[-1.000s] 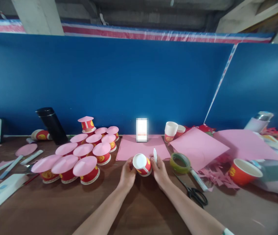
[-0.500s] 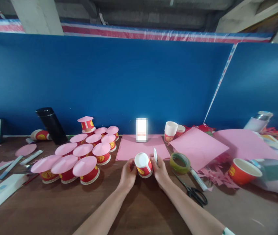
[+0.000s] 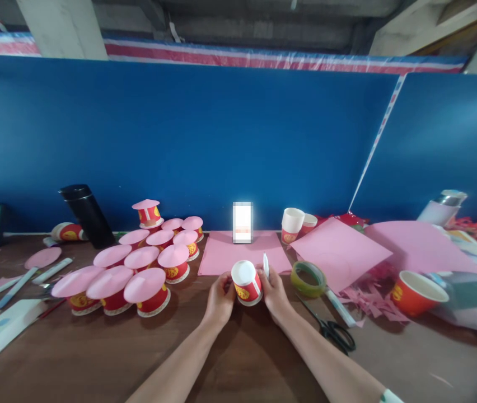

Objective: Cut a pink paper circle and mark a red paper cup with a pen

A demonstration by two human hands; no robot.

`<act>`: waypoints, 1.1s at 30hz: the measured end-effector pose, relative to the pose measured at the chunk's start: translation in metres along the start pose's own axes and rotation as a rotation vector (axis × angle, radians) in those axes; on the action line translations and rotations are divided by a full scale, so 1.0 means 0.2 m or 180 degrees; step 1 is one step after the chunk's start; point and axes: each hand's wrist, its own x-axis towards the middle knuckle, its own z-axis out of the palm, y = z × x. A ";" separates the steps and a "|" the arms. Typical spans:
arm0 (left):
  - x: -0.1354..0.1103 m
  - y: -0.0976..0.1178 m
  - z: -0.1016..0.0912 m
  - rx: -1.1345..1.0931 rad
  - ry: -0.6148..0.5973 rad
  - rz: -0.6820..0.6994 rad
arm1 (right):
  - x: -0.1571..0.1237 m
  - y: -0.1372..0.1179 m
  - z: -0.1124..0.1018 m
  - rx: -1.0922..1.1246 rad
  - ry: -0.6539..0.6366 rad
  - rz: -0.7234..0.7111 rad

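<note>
A red paper cup (image 3: 248, 286) with yellow print stands upside down on the table before me, its white base facing up. My left hand (image 3: 220, 299) is closed against the cup's left side. Pinched in my right hand (image 3: 275, 294) is a slim white pen-like stick (image 3: 266, 265), pointing upward. The fingers of that hand also rest at the cup's right side. Behind the cup lies a stack of pink paper sheets (image 3: 221, 252). To the left, several red cups with pink paper cone tops (image 3: 145, 285) are grouped in rows.
Right of my hands lie a roll of tape (image 3: 309, 288), black-handled scissors (image 3: 338, 334) and pink paper scraps (image 3: 373, 302). An orange-red cup (image 3: 410, 305) tilts further right. White cups (image 3: 293, 218) stand behind. A black bottle (image 3: 87, 215) and white power strip (image 3: 3, 330) are left.
The cup has turned slightly between my hands, so its yellow print and white stripe sit a little differently. Both hands keep nearly the same place.
</note>
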 end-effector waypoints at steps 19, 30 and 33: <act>0.01 0.01 0.00 -0.0139 -0.0171 -0.0111 | 0.01 0.01 -0.01 -0.0026 0.0167 0.0149; 0.00 0.03 0.01 -0.0299 -0.0249 -0.0363 | 0.01 0.01 -0.01 0.0093 0.0093 0.0148; 0.00 0.01 0.01 -0.0304 -0.0239 -0.0345 | 0.01 0.01 -0.01 0.0083 0.0085 0.0124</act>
